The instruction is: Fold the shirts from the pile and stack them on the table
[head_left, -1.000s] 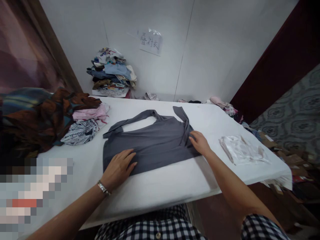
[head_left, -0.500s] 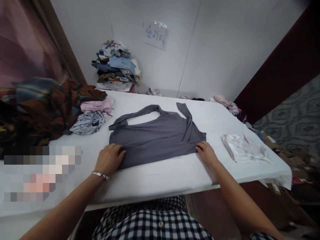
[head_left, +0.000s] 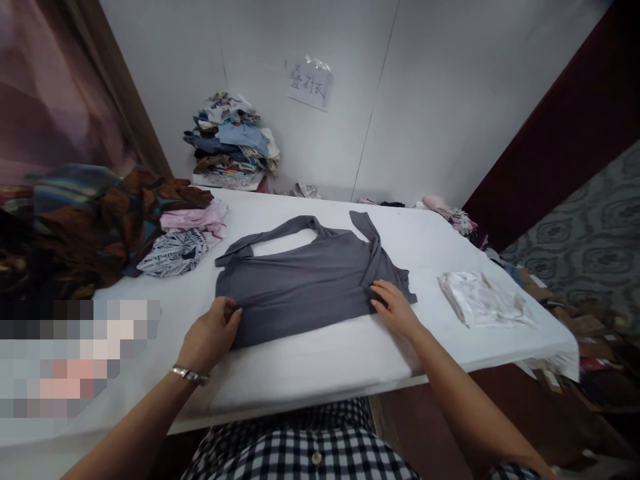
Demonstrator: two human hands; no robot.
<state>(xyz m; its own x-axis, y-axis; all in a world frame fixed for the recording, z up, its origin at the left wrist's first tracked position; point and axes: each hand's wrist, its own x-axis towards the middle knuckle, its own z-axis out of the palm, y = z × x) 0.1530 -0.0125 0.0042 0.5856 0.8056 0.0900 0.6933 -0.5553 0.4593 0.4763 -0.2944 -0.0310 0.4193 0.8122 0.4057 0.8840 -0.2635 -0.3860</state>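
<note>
A dark grey long-sleeved shirt [head_left: 300, 273] lies spread on the white-covered table [head_left: 320, 360], its two sleeves on the far side, one bent toward the left and the other pointing away at the right. At the shirt's near left corner, my left hand [head_left: 209, 333] is closed, thumb against fingers, with the cloth edge between them. My right hand [head_left: 397, 310] rests on the near edge toward the right end, fingers stretched and thumb apart, touching the cloth. A small flap of the shirt sticks out to the right of that hand.
Heaped clothes [head_left: 120, 227] cover the table's left side, with a black-and-white printed garment [head_left: 175, 253] beside them. A tall stack of folded clothes [head_left: 233, 140] stands at the back left. To the right lies a pale folded garment [head_left: 485, 300]. A handwritten sign [head_left: 309, 85] hangs on the wall.
My right hand has moved left along the shirt's near edge, leaving the right corner, and its fingers have spread. My left hand stays at the left corner, its fingers drawn into a pinch.
</note>
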